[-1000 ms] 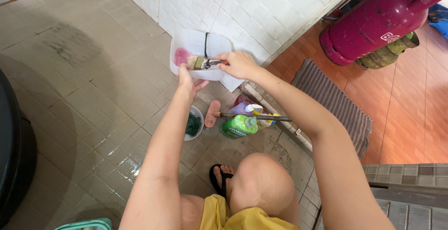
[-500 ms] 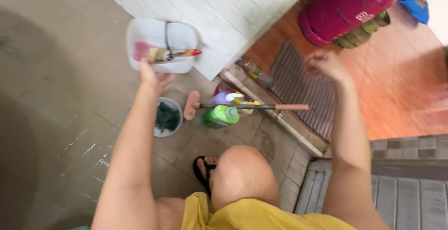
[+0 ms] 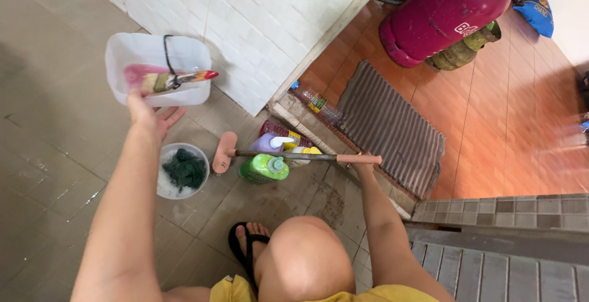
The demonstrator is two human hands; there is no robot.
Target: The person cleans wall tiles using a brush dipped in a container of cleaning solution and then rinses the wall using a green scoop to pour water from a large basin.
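My left hand (image 3: 149, 114) holds the near rim of a white plastic tub (image 3: 153, 53) above the wet tiled floor. A paintbrush (image 3: 172, 80) with a red handle tip lies across the tub, next to a pink smear inside it. My right hand (image 3: 363, 162) grips the far end of a long-handled scrub brush (image 3: 224, 153) that lies across several bottles. Its pink head rests beside a small white bowl (image 3: 164, 187) holding a dark green scouring pad (image 3: 184, 169).
A green pump bottle (image 3: 262, 168), a purple one (image 3: 270, 143) and a yellow one (image 3: 305, 151) stand by the white tiled wall (image 3: 270, 20). A striped grey mat (image 3: 392, 124) lies past the doorstep. A magenta gas cylinder (image 3: 448, 11) stands behind it. My knee (image 3: 304, 259) and sandalled foot (image 3: 245, 240) are below.
My right hand let go of the paintbrush, swung right and came down onto the scrub brush handle. The tub with the paintbrush now sits farther left in view.
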